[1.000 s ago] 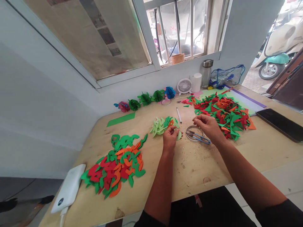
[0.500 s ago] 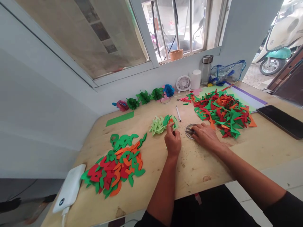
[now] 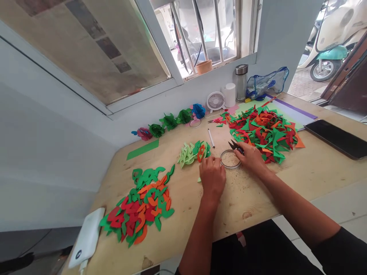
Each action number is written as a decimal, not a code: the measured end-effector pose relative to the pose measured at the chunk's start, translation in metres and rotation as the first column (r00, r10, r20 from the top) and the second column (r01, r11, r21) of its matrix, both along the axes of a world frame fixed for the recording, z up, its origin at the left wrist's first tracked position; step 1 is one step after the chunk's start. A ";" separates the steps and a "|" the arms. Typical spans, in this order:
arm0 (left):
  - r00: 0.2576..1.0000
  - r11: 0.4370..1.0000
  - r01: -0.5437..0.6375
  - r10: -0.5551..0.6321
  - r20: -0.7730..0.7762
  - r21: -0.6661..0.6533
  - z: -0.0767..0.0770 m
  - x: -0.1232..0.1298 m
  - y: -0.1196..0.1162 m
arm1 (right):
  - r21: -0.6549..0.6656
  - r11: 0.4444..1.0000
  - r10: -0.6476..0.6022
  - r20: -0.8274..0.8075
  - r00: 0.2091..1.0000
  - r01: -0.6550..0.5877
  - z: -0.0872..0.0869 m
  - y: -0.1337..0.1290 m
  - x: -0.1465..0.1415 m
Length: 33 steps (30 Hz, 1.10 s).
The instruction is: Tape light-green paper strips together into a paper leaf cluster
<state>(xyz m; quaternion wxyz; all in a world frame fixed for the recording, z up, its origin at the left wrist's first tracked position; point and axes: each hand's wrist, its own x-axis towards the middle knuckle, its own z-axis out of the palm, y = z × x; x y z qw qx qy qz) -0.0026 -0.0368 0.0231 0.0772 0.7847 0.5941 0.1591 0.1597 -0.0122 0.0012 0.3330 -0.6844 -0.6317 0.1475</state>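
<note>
My right hand (image 3: pixel 250 157) is closed on a small pair of thread snips (image 3: pixel 236 146), whose dark blades point up and left, apart at the tips. Just below the snips, a ring-shaped roll of clear tape (image 3: pixel 230 167) lies on the table. My left hand (image 3: pixel 212 176), fingers curled down, is at the left rim of that roll; its fingertips are partly hidden. Behind the left hand is a small pile of pale green paper cut-outs (image 3: pixel 187 154), with darker green pieces and an orange cut-out (image 3: pixel 201 152) at its right end.
Green, red and orange cut-outs (image 3: pixel 146 206) lie at left, near a power bank (image 3: pixel 87 237). Paper scraps (image 3: pixel 266 131) are heaped at right beside a phone (image 3: pixel 338 138). A white pen (image 3: pixel 211 138), folded paper flowers (image 3: pixel 169 121), fan (image 3: pixel 216 101) and glass bottle (image 3: pixel 241 84) stand farther back.
My right hand has lifted the snips off the tape roll. My left hand has left the pale green pile and come to the roll's rim. The camera view has shifted slightly.
</note>
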 end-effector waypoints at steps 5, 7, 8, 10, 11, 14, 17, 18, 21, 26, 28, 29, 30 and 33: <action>0.979 0.979 0.201 -0.202 -0.037 -0.031 -0.016 0.032 0.001 | 0.033 0.997 -0.036 -0.625 0.779 0.072 0.003 0.005 0.003; 0.981 0.982 0.188 -0.189 -0.032 -0.026 -0.021 0.037 0.002 | 0.036 0.995 -0.032 -0.767 0.641 0.093 0.006 0.005 0.004; 0.983 0.983 0.181 -0.181 -0.003 -0.024 -0.023 0.037 0.003 | 0.033 0.995 -0.031 -0.809 0.587 0.098 0.007 0.005 0.004; 0.981 0.988 0.157 -0.154 0.120 -0.014 -0.024 0.035 0.006 | 0.022 0.996 -0.025 -0.864 0.503 0.087 0.009 0.005 0.004; 0.969 0.991 0.137 -0.134 0.208 -0.003 -0.024 0.032 0.007 | 0.016 0.997 -0.019 -0.882 0.471 0.070 0.010 0.004 0.004; 0.847 0.996 0.093 -0.086 0.524 0.013 -0.022 0.025 0.011 | 0.002 1.000 -0.005 -0.912 0.410 0.015 0.014 0.002 0.002; 0.650 0.993 0.119 -0.072 0.756 -0.007 -0.021 0.020 0.012 | -0.001 1.000 0.002 -0.924 0.383 -0.007 0.018 -0.001 0.000; 0.602 0.992 0.128 -0.063 0.796 -0.018 -0.021 0.020 0.012 | 0.007 1.000 0.011 -0.924 0.381 -0.014 0.019 -0.001 -0.001; 0.503 0.989 0.134 -0.021 0.864 -0.054 -0.020 0.019 0.010 | 0.020 0.999 0.032 -0.923 0.384 -0.036 0.022 -0.004 -0.004; 0.435 0.981 0.171 0.005 0.901 -0.088 -0.016 0.019 0.006 | 0.014 0.998 0.041 -0.911 0.411 -0.069 0.024 -0.007 -0.006; 0.455 0.980 0.182 -0.010 0.890 -0.083 -0.015 0.019 0.004 | 0.001 0.997 0.035 -0.905 0.424 -0.081 0.024 -0.007 -0.006; 0.481 0.980 0.181 -0.018 0.877 -0.079 -0.015 0.019 0.003 | -0.005 0.996 0.034 -0.905 0.423 -0.090 0.024 -0.008 -0.006; 0.514 0.982 0.175 -0.025 0.857 -0.076 -0.015 0.020 0.001 | -0.009 0.995 0.032 -0.908 0.418 -0.096 0.024 -0.008 -0.007; 0.634 0.987 0.143 -0.038 0.772 -0.069 -0.017 0.020 -0.001 | -0.026 0.996 0.012 -0.914 0.406 -0.087 0.026 -0.007 -0.007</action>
